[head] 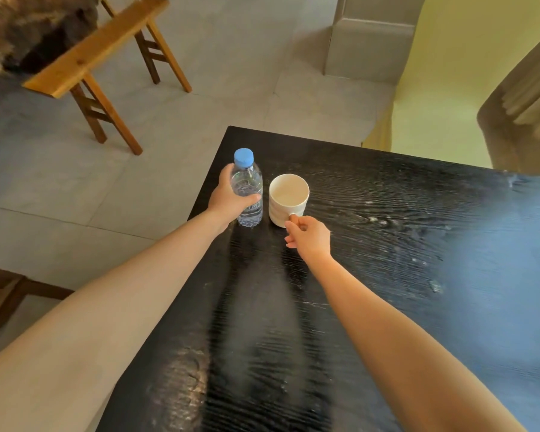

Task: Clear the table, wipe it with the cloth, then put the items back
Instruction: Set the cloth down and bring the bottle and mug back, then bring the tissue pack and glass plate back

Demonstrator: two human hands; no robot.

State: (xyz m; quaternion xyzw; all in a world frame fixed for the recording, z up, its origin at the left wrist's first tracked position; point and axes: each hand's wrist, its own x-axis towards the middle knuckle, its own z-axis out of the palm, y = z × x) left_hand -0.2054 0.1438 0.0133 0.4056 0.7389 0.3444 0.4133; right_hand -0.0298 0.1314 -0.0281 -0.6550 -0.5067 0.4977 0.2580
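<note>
Left hand (pixel 228 199): grip wrapped around an upright water bottle (pixel 248 190) with blue cap, standing near the far left corner of the black tabletop (pixel 387 244). Right hand (pixel 309 238): grip pinched on the handle of a white mug (pixel 288 199) just beside the bottle.

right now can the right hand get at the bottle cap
Probably yes. The right hand is at the mug handle, and the blue cap stands exposed above the left hand, which grips the bottle lower down.
</note>
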